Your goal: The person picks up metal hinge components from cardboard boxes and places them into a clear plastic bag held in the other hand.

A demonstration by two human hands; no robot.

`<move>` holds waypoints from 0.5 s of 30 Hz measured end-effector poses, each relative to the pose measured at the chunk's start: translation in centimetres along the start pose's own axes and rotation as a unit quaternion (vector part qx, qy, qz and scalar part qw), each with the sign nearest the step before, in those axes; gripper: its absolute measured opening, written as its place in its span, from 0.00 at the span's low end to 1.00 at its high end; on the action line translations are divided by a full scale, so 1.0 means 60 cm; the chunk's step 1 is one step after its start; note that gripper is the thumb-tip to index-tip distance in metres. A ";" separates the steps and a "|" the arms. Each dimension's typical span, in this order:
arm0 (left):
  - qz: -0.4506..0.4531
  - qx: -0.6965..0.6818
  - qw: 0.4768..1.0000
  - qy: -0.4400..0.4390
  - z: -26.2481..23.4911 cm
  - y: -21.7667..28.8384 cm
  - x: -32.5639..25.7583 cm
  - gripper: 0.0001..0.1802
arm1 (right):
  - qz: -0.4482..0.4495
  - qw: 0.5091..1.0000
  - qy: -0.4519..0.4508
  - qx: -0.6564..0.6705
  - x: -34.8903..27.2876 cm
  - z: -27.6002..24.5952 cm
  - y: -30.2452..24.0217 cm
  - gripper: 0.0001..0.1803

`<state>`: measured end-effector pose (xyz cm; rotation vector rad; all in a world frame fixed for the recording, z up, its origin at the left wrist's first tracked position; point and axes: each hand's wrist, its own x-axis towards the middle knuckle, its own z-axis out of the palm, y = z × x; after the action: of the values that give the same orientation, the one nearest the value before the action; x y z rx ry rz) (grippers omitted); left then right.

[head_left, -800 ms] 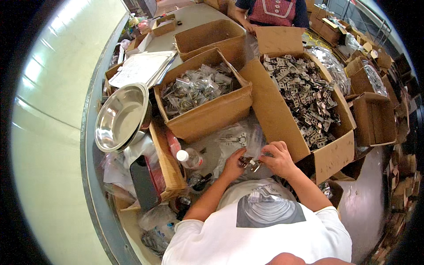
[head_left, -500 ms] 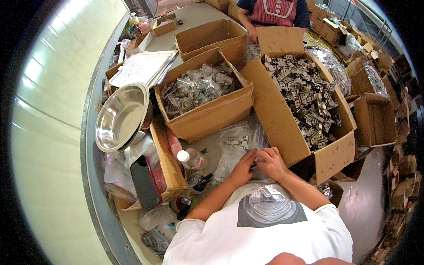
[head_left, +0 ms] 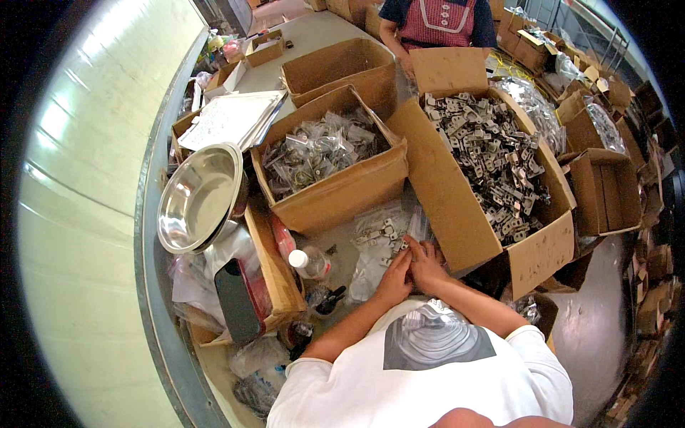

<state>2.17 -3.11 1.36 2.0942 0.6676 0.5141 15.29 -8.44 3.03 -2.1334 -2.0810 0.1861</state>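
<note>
My left hand (head_left: 394, 279) and my right hand (head_left: 428, 269) meet close in front of my shirt, fingers bent and closed. At their fingertips shows a small metal piece (head_left: 404, 245); which hand grips it, if either, is hidden. Just beyond lies a metal cabinet hinge (head_left: 385, 230) on a pile of clear plastic bags (head_left: 366, 267). More clear bags (head_left: 419, 222) stand beside my right fingers, against the large carton (head_left: 451, 203) full of metal hinge parts (head_left: 492, 153).
A carton (head_left: 342, 196) of small bagged parts stands ahead. To the left are a bottle with a white cap (head_left: 308, 262), a dark phone (head_left: 239, 299) on a box, steel bowls (head_left: 201, 196) and papers (head_left: 232, 118). Across the table a person in a checked apron (head_left: 437, 25) stands.
My hands have shifted slightly left and drawn together, fingertips now at the small metal piece. The hinge on the bags appears turned. The whole view has shifted a little.
</note>
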 end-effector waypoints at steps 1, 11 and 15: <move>0.003 0.007 1.000 0.005 0.000 -0.003 -0.005 0.36 | 0.002 0.998 -0.070 0.002 -0.005 -0.040 -0.015 0.20; -0.064 0.202 0.967 -0.141 -0.020 -0.009 -0.010 0.20 | 0.154 0.984 0.089 0.007 -0.007 -0.344 0.158 0.10; -0.086 0.280 0.952 -0.087 0.003 -0.018 -0.004 0.20 | 0.162 0.980 -0.095 -0.064 -0.015 -0.321 0.247 0.18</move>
<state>1.80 -2.87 0.35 2.5343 0.9647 0.0317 33.58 -10.15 18.99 -2.6201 -1.8681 0.3136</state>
